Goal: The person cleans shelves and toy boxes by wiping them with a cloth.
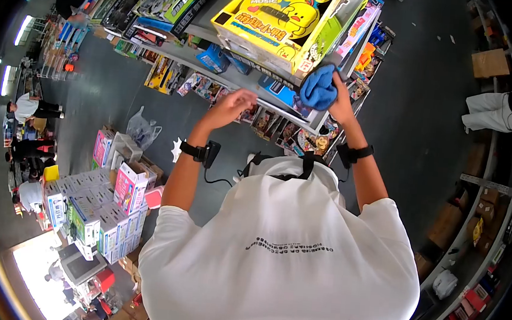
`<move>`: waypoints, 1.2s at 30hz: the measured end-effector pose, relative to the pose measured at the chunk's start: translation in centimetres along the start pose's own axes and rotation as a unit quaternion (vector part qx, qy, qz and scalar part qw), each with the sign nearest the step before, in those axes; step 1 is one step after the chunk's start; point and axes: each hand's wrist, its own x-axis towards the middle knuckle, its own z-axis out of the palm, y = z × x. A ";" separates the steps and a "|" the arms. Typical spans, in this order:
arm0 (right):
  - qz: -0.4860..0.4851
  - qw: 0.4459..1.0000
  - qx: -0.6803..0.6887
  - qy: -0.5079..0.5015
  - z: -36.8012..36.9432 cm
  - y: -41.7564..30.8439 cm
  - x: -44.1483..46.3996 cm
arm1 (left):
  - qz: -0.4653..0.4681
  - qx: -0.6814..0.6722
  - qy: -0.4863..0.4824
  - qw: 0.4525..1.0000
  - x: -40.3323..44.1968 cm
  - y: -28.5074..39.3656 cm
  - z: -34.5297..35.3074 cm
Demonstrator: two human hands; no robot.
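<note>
A blue cloth (319, 88) is bunched in my right hand (340, 100), beside the lower right corner of a yellow toy box (273, 20) with a duck picture. That box sits on a grey metal shelf (186, 57). My left hand (234, 106) is just in front of the shelf edge, with its fingers partly bent and nothing visible in them. Below the yellow box, a blue package (278, 89) lies on a lower shelf level.
More boxed toys (171, 9) fill the shelf to the left. Stacked cartons (99, 199) and a plastic bag (143, 128) are on the floor at the left. Shelving (487, 238) runs along the right. Several people are in the left background.
</note>
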 end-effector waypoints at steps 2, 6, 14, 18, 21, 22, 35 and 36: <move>-0.013 0.999 0.008 0.047 -1.4 -0.2 2.3 | 0.071 0.015 0.029 0.997 0.9 4.9 0.6; -0.073 0.983 -0.038 0.165 -3.2 -8.7 7.0 | 0.228 0.093 0.138 0.959 1.1 12.7 2.2; -0.152 0.980 -0.122 0.050 2.0 -13.2 6.7 | 0.313 0.218 0.205 0.901 1.5 13.8 3.9; -0.144 0.973 -0.177 0.037 -0.1 -11.9 10.1 | 0.347 0.362 0.258 0.826 2.9 14.6 3.6; -0.143 0.972 -0.157 0.098 -1.0 -9.3 12.7 | 0.260 0.433 0.262 0.823 4.9 14.4 2.9; -0.148 0.971 -0.150 0.112 -0.9 -8.6 13.3 | 0.240 0.455 0.270 0.814 5.3 13.7 2.7; -0.180 0.969 -0.159 0.055 -0.9 -5.9 8.7 | 0.228 0.452 0.314 0.803 7.5 10.4 3.7; -0.208 0.961 -0.167 0.072 -1.7 -3.8 10.2 | 0.234 0.452 0.309 0.803 7.5 10.4 3.7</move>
